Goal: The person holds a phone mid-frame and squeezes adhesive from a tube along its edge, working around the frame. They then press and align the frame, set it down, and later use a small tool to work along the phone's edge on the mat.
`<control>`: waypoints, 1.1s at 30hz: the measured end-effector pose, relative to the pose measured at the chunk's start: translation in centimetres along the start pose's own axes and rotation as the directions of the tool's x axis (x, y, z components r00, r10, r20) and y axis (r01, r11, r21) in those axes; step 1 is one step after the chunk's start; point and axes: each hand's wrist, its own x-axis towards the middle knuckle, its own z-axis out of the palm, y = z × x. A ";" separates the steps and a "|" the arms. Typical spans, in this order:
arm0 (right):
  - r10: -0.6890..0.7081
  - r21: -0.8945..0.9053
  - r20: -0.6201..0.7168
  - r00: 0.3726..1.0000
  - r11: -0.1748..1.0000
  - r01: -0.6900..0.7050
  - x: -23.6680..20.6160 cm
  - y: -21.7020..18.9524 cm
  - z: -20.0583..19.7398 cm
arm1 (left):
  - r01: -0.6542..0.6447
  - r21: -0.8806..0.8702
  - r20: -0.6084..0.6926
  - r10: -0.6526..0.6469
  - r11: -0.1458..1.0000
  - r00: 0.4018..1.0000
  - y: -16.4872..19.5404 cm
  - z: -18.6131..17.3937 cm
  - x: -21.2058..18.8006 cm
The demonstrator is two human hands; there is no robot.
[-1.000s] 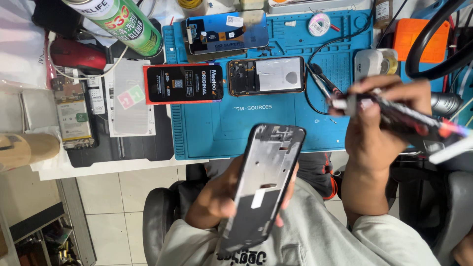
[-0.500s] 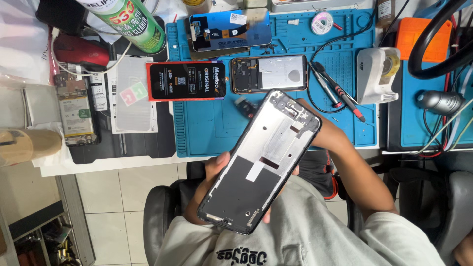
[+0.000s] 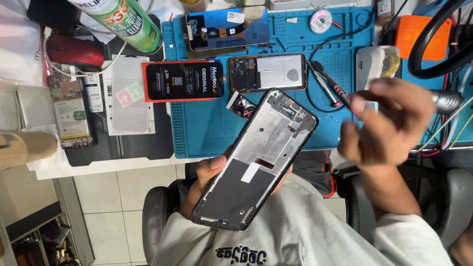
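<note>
Head view: blue repair mat [image 3: 207,133] covers the bench, white floor tiles below its near edge. Left hand [image 3: 209,182] is closed around a stripped phone frame [image 3: 256,160], thumb on the frame's left edge, fingers behind it. Frame is held off the mat over the lap, tilted, top end toward upper right, bare metal inside facing the camera, dark patch in the lower half. Right hand [image 3: 389,125] is raised near the mat's right side, blurred, fingers curled loosely, apart from the frame; can't tell if it grips anything. Two thin black tools [image 3: 325,86] lie on the mat just beside its fingertips. On the mat beyond the frame: opened phone [image 3: 268,73] with its internals showing, red-edged black box [image 3: 182,81] to its left, display panel [image 3: 226,29] further back. Green spray can [image 3: 130,22] at upper left, white tape dispenser [image 3: 377,61] at right, loose circuit board [image 3: 71,111] on a black pad at left.
</note>
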 end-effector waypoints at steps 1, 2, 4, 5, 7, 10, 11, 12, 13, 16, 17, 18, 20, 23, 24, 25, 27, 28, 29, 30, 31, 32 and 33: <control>-0.134 -0.031 -0.034 0.990 0.991 0.133 -0.2 0.1 -0.5 | -0.011 -0.001 -0.031 0.011 1.000 0.999 0.0 0.1 0.0; -0.192 -0.032 -0.004 0.981 0.981 0.192 -0.5 0.3 -0.6 | -0.018 -0.004 -0.062 0.018 1.000 0.998 0.1 0.2 0.0; -0.306 -0.028 0.058 0.950 0.951 0.308 -0.9 0.8 -0.8 | -0.043 0.015 -0.005 0.043 0.999 0.999 0.1 -0.1 0.2; -0.327 -0.017 0.049 0.944 0.945 0.328 -1.0 1.0 -0.7 | -0.067 0.037 0.080 0.064 0.997 0.995 0.2 -0.3 0.4; -0.364 0.004 0.032 0.931 0.932 0.364 -0.9 1.4 -0.4 | -0.094 0.070 0.189 0.079 0.993 0.979 0.2 -0.9 0.7; -0.479 -0.045 0.005 0.878 0.877 0.479 -0.3 1.8 -0.1 | -0.097 0.103 0.196 0.076 0.990 0.978 0.3 -1.6 0.8; -0.486 -0.044 -0.017 0.874 0.873 0.485 -0.2 1.8 0.0 | -0.093 0.107 0.155 0.076 0.990 0.985 0.2 -1.6 0.5; -0.493 -0.044 -0.038 0.869 0.870 0.491 -0.1 1.6 0.1 | -0.090 0.110 0.114 0.077 0.990 0.990 0.1 -1.5 0.3; -0.499 -0.043 -0.058 0.864 0.866 0.498 -0.1 1.4 0.2 | -0.091 0.093 0.092 0.083 0.991 0.992 0.0 -1.4 0.1; -0.487 -0.048 -0.034 0.873 0.873 0.486 -0.4 0.8 -0.1 | -0.105 0.055 0.054 0.103 0.993 0.993 -0.3 -0.8 -0.2; -0.483 -0.044 -0.029 0.875 0.875 0.481 -0.5 0.6 -0.3 | -0.117 0.051 0.062 0.114 0.992 0.992 -0.3 -0.7 -0.2; -0.477 -0.039 -0.023 0.879 0.879 0.476 -0.6 0.6 -0.5 | -0.128 0.047 0.068 0.124 0.991 0.990 -0.3 -0.5 -0.1; -0.480 -0.022 -0.046 0.876 0.877 0.479 -0.6 0.7 -0.7 | -0.079 0.018 0.118 0.076 0.997 0.990 0.0 -0.2 0.2; -0.502 0.004 -0.113 0.857 0.863 0.506 -0.4 1.2 -0.5 | 0.072 -0.095 0.133 -0.059 0.993 0.989 0.4 0.4 0.2; -0.508 0.008 -0.120 0.853 0.859 0.513 -0.3 1.2 -0.5 | 0.134 -0.145 0.130 -0.115 0.980 0.985 0.5 0.6 0.1; -0.514 0.012 -0.128 0.848 0.854 0.520 -0.3 1.2 -0.5 | 0.159 -0.134 0.095 -0.147 0.978 0.984 0.5 0.9 0.1; -0.505 0.061 -0.193 0.841 0.850 0.524 -0.5 1.0 -0.4 | 0.209 -0.114 0.023 -0.208 0.971 0.978 0.5 1.4 0.0; -0.497 0.086 -0.225 0.838 0.846 0.526 -0.7 0.8 -0.4 | 0.191 -0.070 0.045 -0.188 0.979 0.981 0.5 1.6 -0.1; -0.472 0.106 -0.182 0.862 0.862 0.495 -0.8 0.7 -0.6 | 0.172 -0.027 0.068 -0.170 0.985 0.983 0.5 1.7 -0.2; -0.446 0.124 -0.139 0.884 0.878 0.463 -1.0 0.5 -0.9 | 0.159 0.000 0.081 -0.159 0.987 0.984 0.5 1.8 -0.1; -0.419 0.140 -0.095 0.903 0.893 0.429 -1.1 0.5 -1.0 | 0.146 0.027 0.094 -0.148 0.989 0.985 0.4 1.9 -0.1; -0.440 0.126 -0.130 0.889 0.882 0.455 -1.0 0.6 -1.0 | 0.139 0.035 0.096 -0.141 0.990 0.985 0.4 2.0 -0.1; -0.461 0.111 -0.164 0.872 0.870 0.481 -1.0 0.7 -0.9 | 0.133 0.033 0.105 -0.136 0.991 0.985 0.3 2.0 0.0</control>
